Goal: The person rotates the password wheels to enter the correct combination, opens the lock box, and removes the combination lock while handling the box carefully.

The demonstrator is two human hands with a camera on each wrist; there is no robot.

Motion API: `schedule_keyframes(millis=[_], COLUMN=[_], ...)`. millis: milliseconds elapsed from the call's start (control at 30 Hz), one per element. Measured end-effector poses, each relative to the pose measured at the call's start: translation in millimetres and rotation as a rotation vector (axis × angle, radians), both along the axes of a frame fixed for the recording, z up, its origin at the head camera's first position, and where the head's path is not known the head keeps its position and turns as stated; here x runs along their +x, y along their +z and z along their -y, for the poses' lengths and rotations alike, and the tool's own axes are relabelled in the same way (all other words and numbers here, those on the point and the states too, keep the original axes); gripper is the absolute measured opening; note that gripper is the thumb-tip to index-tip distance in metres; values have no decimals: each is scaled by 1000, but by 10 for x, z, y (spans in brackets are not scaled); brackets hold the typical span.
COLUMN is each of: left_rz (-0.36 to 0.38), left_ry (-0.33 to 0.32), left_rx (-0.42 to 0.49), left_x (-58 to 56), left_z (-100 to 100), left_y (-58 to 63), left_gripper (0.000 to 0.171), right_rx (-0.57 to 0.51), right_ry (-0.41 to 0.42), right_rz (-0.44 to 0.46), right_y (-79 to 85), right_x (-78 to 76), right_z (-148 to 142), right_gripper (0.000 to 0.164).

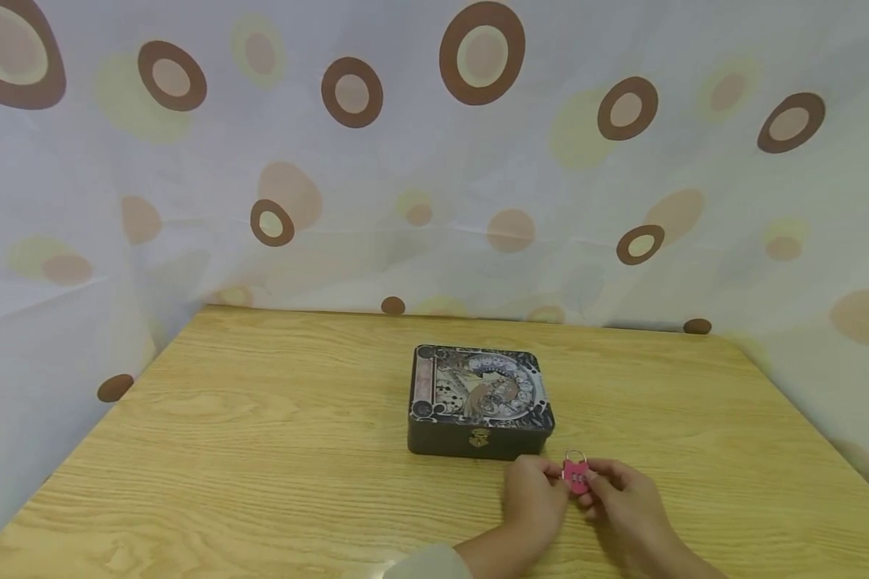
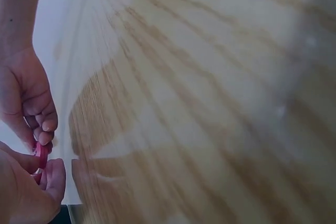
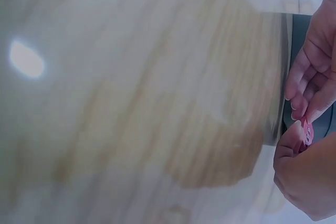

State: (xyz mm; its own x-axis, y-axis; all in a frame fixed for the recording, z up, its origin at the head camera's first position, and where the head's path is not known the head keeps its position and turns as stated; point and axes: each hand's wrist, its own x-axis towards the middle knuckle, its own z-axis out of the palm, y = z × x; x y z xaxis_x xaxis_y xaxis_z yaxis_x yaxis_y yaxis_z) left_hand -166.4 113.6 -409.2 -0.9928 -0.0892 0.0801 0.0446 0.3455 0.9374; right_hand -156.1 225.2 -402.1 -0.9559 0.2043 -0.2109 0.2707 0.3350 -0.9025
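Note:
Both hands hold a small pink combination padlock [image 1: 576, 485] just off the front right corner of a dark box. Its metal shackle points away from me, and number dials show on its face. The left hand [image 1: 536, 500] pinches its left side. On the right side, the right hand [image 1: 628, 500] grips it between thumb and fingers. In the right wrist view the pink padlock [image 3: 308, 131] sits between the fingertips of both hands. The left wrist view shows only its pink edge [image 2: 42, 155]. Whether the shackle is locked cannot be told.
The box [image 1: 478, 394] has a patterned lid, lowered, and a gold-coloured latch [image 1: 479, 437] on its front. It stands on a wood-grain table [image 1: 261, 450]. A pale curtain with brown and yellow ovals [image 1: 420, 161] hangs behind and along the sides.

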Motion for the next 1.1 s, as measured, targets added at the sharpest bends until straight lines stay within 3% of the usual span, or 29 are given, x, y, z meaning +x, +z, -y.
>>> schedule_keyframes(millis=[600, 833, 1100], left_rz=[17, -3, 12], left_ry=[32, -54, -54], left_rx=[-37, -1, 11], left_x=[-27, -73, -124], left_z=[-266, -326, -360], left_y=[18, 44, 50], left_gripper=[12, 13, 14], right_rx=[46, 71, 111], right_ry=[2, 23, 15], right_rz=[0, -6, -3], right_y=[19, 35, 36], right_x=[-88, -153, -263], right_z=[-245, -347, -366], right_gripper=[36, 36, 35])
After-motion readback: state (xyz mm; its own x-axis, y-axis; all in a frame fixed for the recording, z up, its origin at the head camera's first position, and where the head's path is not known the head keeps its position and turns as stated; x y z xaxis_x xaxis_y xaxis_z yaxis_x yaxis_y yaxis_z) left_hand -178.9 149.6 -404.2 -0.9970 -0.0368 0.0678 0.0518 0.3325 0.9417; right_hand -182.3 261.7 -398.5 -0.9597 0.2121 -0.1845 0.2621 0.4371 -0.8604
